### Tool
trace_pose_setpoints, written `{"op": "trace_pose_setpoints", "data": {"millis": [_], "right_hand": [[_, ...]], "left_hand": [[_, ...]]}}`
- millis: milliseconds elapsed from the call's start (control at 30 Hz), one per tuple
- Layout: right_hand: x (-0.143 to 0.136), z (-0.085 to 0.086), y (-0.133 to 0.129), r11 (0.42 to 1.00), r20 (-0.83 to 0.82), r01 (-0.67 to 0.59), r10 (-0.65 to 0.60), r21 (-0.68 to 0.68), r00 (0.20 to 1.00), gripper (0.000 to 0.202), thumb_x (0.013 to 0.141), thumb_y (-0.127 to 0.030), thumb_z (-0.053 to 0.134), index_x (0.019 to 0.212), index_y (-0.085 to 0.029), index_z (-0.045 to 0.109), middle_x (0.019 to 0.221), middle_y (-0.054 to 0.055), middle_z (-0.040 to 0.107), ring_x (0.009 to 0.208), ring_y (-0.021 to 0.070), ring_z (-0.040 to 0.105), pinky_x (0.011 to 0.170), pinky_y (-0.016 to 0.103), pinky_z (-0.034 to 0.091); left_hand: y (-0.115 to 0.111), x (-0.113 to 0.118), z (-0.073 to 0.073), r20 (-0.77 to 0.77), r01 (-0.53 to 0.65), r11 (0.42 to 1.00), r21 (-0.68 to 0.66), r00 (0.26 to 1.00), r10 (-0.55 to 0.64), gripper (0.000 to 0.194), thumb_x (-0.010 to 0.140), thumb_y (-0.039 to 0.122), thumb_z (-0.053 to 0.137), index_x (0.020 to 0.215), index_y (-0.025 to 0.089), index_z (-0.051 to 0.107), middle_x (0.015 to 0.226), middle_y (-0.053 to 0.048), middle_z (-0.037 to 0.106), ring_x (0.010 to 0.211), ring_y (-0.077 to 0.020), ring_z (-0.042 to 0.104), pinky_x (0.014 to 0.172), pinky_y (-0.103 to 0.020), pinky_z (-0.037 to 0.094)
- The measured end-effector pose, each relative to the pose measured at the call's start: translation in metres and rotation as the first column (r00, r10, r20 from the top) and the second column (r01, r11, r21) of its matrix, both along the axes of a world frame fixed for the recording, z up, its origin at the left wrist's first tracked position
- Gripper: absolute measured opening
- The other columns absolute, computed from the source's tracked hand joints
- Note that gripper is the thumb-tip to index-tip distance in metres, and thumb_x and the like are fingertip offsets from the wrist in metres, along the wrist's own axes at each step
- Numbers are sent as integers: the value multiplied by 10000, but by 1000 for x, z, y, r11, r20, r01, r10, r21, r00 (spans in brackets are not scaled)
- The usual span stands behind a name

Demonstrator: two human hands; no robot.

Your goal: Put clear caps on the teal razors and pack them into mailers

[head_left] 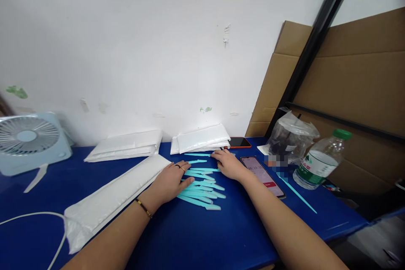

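Observation:
Several turquoise eyebrow razors with pale blade covers lie in a loose fanned row on the blue table. My left hand rests over their handle ends, its fingers stretched out and its thumb apart, covering part of the row. Opposite it, my right hand is low over the table at the row's far right, fingertips near the ends of the upper razors, with its fingers outstretched. Another razor lies beyond the row, close to the white packages.
White padded packages lie along the wall, with a long one left of my hand. A blue fan stands far left. On the right are a lit phone, a bagged cup, a water bottle and a turquoise strip.

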State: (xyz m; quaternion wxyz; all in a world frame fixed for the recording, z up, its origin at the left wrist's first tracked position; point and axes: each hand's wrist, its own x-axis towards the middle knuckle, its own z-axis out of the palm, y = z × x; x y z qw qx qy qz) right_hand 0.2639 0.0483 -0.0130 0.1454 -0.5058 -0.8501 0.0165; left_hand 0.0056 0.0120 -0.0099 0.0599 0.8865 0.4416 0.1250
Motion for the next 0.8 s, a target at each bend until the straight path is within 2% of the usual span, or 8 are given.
{"op": "trace_pose_setpoints", "data": {"millis": [67,167,333,467,633,800], "right_hand": [[7,4,1,999,-30,43,-42,20,999,393,813,-99,405,1157,-194,570,1141,77,556,1030,215,457,877,321,353],[26,10,5,979,-73,189,-183,80,980,333,827,-119,418,1101,-160,603,1056,101,577,987,204,486,866,294,361],[48,8,13,919,25,393,-394,40,919,290,769,-108,493,1010,-151,647,954,109,594,932,211,523,815,277,378],[41,2,15,918,57,397,-396,-8,917,218,763,-154,526,931,-166,664,954,99,606,929,208,544,789,264,382],[26,1,13,921,51,391,-390,5,919,162,772,-160,493,820,-158,648,883,92,613,836,199,570,702,261,395],[25,-4,13,915,-46,397,-394,68,918,248,756,-247,544,966,-141,624,991,135,580,871,236,559,703,295,408]], "left_hand": [[-3,1,3,8,24,1000,-14,1000,-24,518,879,528,311,1265,217,462,1305,-81,491,1214,-223,422,1005,-366,304],[-5,2,7,7,41,999,-35,999,-41,499,879,524,321,1255,234,471,1312,-74,486,1223,-225,416,1015,-373,291],[-7,4,11,-2,37,998,-57,999,-37,513,874,538,319,1268,241,459,1328,-66,470,1234,-225,403,1026,-375,283],[-8,4,13,-2,41,997,-63,999,-41,529,865,548,331,1267,231,464,1338,-70,458,1240,-239,396,1024,-381,291],[-8,4,12,-13,43,997,-67,999,-44,518,863,541,344,1250,223,478,1337,-78,458,1244,-238,390,1020,-386,297],[-8,4,13,-9,43,996,-72,999,-44,527,861,543,348,1257,217,471,1340,-84,454,1243,-241,393,1012,-384,306]]}}
